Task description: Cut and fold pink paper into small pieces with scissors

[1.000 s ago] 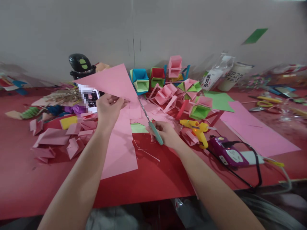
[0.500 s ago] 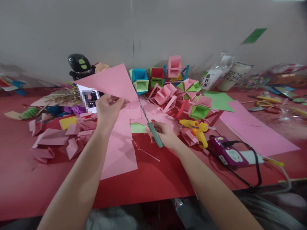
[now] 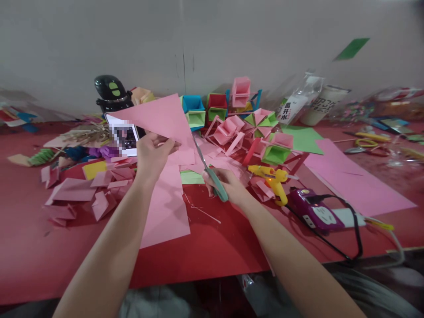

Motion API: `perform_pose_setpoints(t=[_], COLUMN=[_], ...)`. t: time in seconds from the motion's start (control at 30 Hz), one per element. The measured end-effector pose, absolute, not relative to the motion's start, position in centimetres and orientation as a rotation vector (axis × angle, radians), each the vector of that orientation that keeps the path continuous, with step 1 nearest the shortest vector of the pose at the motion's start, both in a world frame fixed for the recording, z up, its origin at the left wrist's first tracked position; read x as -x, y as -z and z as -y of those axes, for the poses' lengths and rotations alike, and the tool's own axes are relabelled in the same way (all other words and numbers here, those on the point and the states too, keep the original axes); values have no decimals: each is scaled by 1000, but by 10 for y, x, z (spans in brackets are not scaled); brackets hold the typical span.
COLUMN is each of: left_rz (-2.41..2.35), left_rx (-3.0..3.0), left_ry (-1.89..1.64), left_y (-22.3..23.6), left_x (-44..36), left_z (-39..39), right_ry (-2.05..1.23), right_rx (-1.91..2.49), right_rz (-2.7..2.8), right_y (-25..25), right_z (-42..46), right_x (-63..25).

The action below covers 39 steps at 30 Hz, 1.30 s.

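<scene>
My left hand [image 3: 154, 154] pinches the lower edge of a pink paper sheet [image 3: 162, 115], which is held up tilted above the table. Around the green handle of a pair of scissors [image 3: 217, 183] my right hand [image 3: 228, 185] is closed. The scissors' blades point up and left and meet the right edge of the raised sheet. Below lies a larger pink sheet [image 3: 167, 212] on the red table, with a strip of light green paper [image 3: 192, 177] beside it. Folded pink pieces [image 3: 74, 190] are heaped to the left of my left forearm.
Several folded-paper boxes [image 3: 194, 110] and a pink and green paper wheel [image 3: 261, 121] stand at the back. A yellow glue gun [image 3: 273, 179], a purple power socket [image 3: 316, 210] with cables and a pink sheet [image 3: 357, 176] are on the right. A phone [image 3: 130, 139] leans at the back left.
My left hand and the raised sheet have shifted slightly right and down. The scissors have moved slightly right, still at the sheet's edge in my right hand.
</scene>
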State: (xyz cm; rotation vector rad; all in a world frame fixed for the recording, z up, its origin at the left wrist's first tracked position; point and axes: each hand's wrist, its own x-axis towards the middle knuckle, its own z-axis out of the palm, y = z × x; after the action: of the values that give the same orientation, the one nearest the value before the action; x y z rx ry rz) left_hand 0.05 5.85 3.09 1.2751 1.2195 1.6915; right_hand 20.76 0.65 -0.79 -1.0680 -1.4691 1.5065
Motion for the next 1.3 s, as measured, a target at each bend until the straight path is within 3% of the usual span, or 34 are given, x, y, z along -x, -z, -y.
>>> perform_pose_setpoints(t=[1.3], left_rz=[-1182], left_rx=[-1303], left_ry=[-1641], left_y=[-26], left_x=[-6], left_z=[-53], right_ry=[-1469], right_rx=[1159], right_rz=[1510], right_y=[-1], right_z=[-4], right_x=[-204])
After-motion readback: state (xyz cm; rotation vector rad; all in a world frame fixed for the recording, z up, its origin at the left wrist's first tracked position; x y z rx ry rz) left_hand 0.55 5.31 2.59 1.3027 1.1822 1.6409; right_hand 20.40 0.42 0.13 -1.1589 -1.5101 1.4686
